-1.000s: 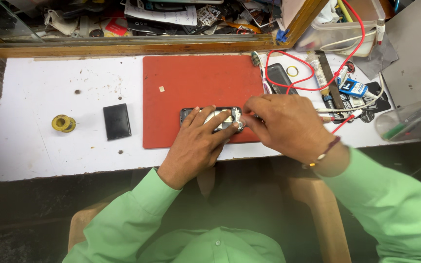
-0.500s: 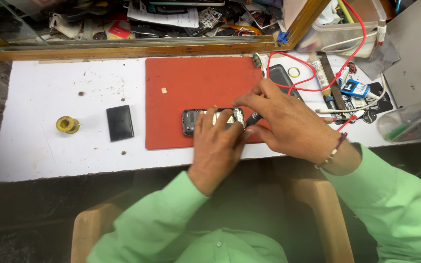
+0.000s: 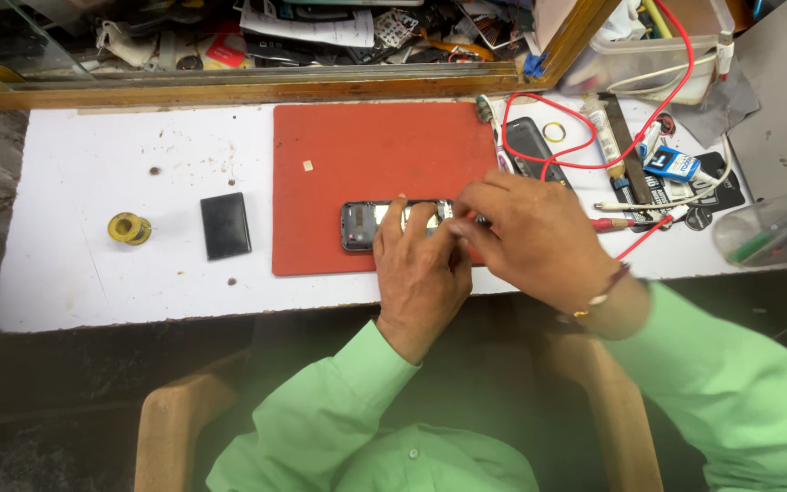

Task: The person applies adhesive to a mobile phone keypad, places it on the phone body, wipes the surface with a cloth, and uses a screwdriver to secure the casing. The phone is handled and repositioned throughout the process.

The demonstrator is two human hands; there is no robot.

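Phone: opened small phone (image 3: 368,225) lies flat on the red mat (image 3: 357,155), near its front edge, on the white counter (image 3: 75,264).
Left hand (image 3: 421,273): fingers pressed down on the phone's body, pinning it.
Right hand (image 3: 530,237): fingertips pinched at the phone's right end; whether on a part or a fine tool, I cannot tell.
Handling: light, rigid shell, exposed insides look fragile; best held by the long edges.
Nearby: black battery (image 3: 226,225) and yellow solder spool (image 3: 127,228) to the left, red wire (image 3: 594,146) to the right.
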